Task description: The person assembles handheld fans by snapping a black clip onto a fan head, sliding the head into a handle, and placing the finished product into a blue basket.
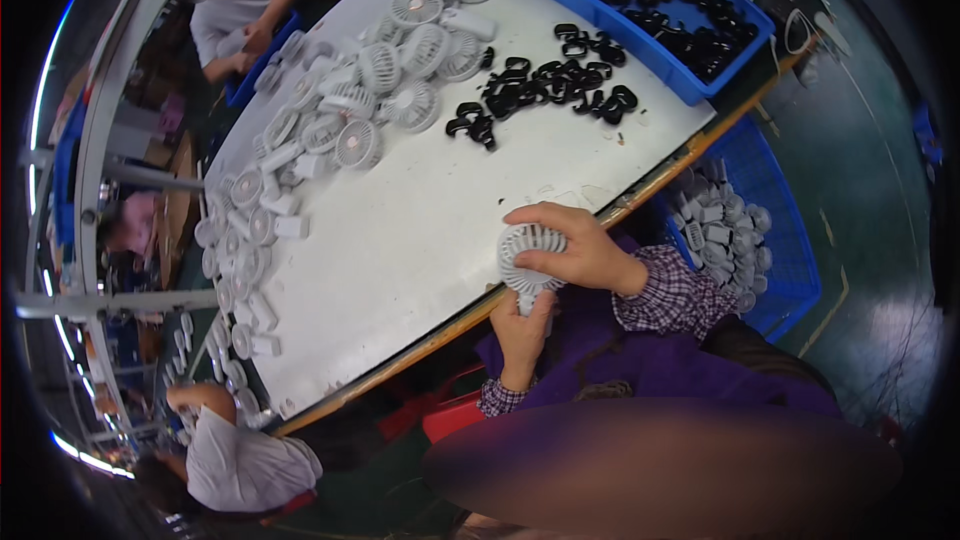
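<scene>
A grey handheld fan (528, 248) is held between my two hands at the table's near edge. Its round slatted head faces up, and its handle points toward me. My right hand (570, 248) is closed over the right side of the fan head, thumb across the slats. Below it, my left hand (521, 333) grips the handle, most of which its fingers hide. Beyond the fan, a cluster of small glossy black parts (540, 87) lies on the white table (410, 230). Their exact kind cannot be made out.
Many grey fans (380, 68) are heaped along the table's far left side. A blue bin (690, 90) of black parts stands at the back right. Right of me, a lower blue crate (790, 290) holds more fans (722, 230). Two people (240, 10) work at the left.
</scene>
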### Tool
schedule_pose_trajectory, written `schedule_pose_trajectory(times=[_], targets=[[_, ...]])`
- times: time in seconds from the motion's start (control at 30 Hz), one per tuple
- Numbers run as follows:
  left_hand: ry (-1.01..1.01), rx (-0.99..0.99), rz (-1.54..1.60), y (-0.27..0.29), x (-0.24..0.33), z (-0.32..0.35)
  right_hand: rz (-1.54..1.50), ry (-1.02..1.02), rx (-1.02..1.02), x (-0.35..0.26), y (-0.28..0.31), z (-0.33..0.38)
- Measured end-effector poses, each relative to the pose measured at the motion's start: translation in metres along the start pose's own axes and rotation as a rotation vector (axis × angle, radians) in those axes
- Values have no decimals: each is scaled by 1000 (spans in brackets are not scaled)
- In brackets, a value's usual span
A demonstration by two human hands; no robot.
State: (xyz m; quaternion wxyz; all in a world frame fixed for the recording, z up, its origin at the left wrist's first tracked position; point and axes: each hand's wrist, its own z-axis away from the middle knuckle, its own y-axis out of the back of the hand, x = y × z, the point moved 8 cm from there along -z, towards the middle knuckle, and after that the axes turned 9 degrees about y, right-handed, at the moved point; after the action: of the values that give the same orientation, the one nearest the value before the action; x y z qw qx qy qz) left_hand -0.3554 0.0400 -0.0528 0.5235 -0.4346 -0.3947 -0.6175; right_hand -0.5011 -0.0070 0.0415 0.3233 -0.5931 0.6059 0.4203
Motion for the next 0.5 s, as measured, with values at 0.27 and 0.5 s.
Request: schedule_pose_trajectory(times=[0.27, 0.5], targets=[[171, -25, 236, 17, -4, -10, 175, -71, 142, 26, 69, 11], [120, -155, 475, 31, 0, -24, 986, 125, 210, 67, 178, -5]])
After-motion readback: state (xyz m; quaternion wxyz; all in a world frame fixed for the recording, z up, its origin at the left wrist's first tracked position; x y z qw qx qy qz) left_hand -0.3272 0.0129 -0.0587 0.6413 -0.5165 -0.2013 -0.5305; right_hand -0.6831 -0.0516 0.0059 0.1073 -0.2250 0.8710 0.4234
